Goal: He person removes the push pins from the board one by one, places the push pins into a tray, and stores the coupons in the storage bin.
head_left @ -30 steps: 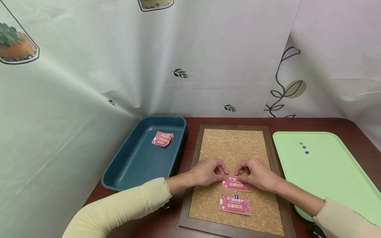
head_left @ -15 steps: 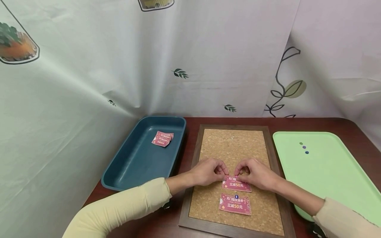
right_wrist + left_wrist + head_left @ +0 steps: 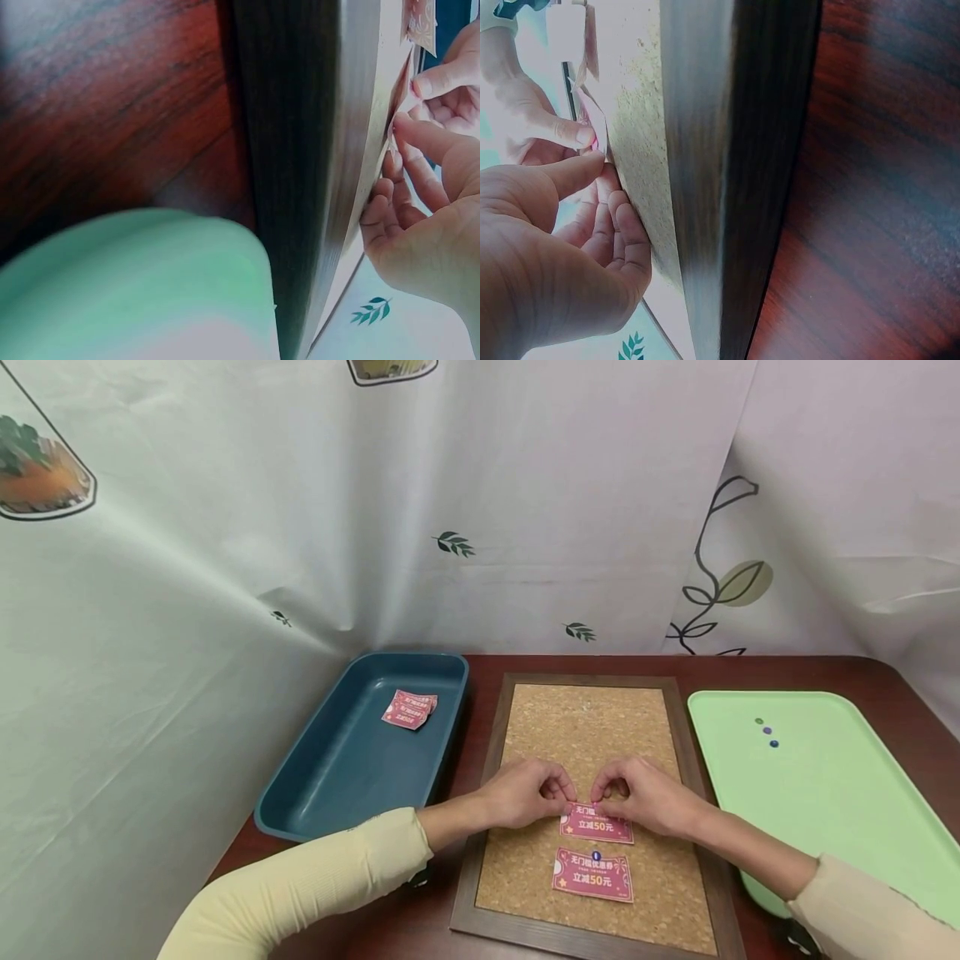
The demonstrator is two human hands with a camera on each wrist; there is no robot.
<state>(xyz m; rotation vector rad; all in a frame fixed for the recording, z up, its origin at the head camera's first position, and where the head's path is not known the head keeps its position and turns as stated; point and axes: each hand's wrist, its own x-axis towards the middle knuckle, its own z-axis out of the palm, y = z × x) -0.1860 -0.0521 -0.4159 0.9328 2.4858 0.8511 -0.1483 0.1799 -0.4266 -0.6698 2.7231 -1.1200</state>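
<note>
On the cork board (image 3: pixel 551 731), my left hand (image 3: pixel 521 793) pinches the top left corner of a pink coupon (image 3: pixel 597 827) between thumb and index finger. Close beside it, my right hand (image 3: pixel 648 797) pinches a small pink push pin at the coupon's top edge, mostly hidden by the fingertips. The left wrist view shows the thumbs of the left hand (image 3: pixel 570 247) and the other hand near each other, the coupon's edge tilted off the cork. A second coupon (image 3: pixel 592 878) lies just below, fixed by a blue push pin (image 3: pixel 596 856).
A dark blue tray (image 3: pixel 341 785) on the left holds several more coupons (image 3: pixel 409 709). On the right lies a light green tray (image 3: pixel 810 802) with three push pins (image 3: pixel 767 731) near its far end. The board's brown wooden frame (image 3: pixel 592 680) rests on the dark red table (image 3: pixel 483 693).
</note>
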